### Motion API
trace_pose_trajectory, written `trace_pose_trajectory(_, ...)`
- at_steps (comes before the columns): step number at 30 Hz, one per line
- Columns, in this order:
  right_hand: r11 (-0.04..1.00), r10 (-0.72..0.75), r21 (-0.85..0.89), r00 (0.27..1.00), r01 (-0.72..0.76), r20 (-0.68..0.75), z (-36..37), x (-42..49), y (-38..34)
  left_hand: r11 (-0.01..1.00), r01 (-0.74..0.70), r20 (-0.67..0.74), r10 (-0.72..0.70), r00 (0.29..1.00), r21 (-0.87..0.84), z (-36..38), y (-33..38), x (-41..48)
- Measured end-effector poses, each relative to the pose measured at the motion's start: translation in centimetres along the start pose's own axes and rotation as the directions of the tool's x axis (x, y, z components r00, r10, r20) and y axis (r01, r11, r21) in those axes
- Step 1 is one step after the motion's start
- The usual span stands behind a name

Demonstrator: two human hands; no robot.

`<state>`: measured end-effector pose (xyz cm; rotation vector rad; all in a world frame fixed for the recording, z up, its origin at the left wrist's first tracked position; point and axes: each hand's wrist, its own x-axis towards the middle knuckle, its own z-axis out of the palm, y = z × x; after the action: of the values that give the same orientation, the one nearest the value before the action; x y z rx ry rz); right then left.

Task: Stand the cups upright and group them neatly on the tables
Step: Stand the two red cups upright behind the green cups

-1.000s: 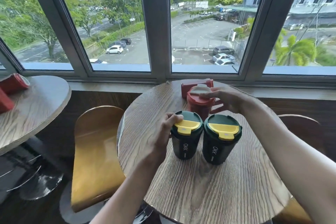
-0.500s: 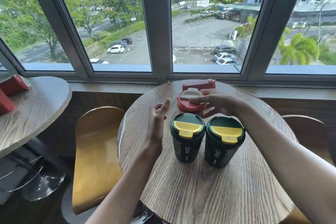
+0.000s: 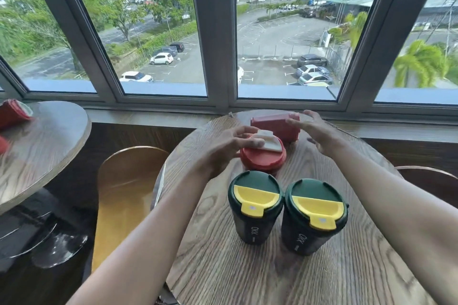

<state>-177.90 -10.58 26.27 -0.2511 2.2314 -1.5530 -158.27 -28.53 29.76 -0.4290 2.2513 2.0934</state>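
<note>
Red cup lying on the side wooden surface [image 3: 13, 112]: cut by left edge. Upright red cup with white flap [image 3: 263, 156]: body hidden behind dark green cup [image 3: 255, 208].

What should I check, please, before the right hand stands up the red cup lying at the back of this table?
1. Lying red cup within the right hand's reach: ok, the hand is at its end.
2. Right hand fingers closed on it: not ok, they are spread open.
3. Upright red cup steadied: ok, the left hand rests on its lid.
4. Both green cups upright, side by side: ok.
5. Free table space beside the upright red cup: ok, bare wood to its right.
6. Lying cup's lid sealed: cannot tell.
</note>
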Motion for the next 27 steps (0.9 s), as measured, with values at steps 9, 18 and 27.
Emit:
trace_pose_trajectory(9,0.997,-0.078,0.018,0.981,0.076,0.176,0.3,1.3,1.7,0.989,-0.027,0.002,0.028,1.0,-0.147,-0.2,-1.9,0.8)
trace_pose_trajectory(18,0.948,-0.246,-0.203,0.969,0.246,0.029,-1.7,-3.5,-0.7,0.984,-0.039,0.034,0.046,0.998,-0.172,0.0,-1.5,0.3)
trace_pose_trajectory(27,0.674,-0.237,-0.634,0.924,0.379,0.301,-4.7,-9.9,-4.5,0.976,-0.055,0.028,0.062,0.998,-0.212,0.3,-1.8,0.1)
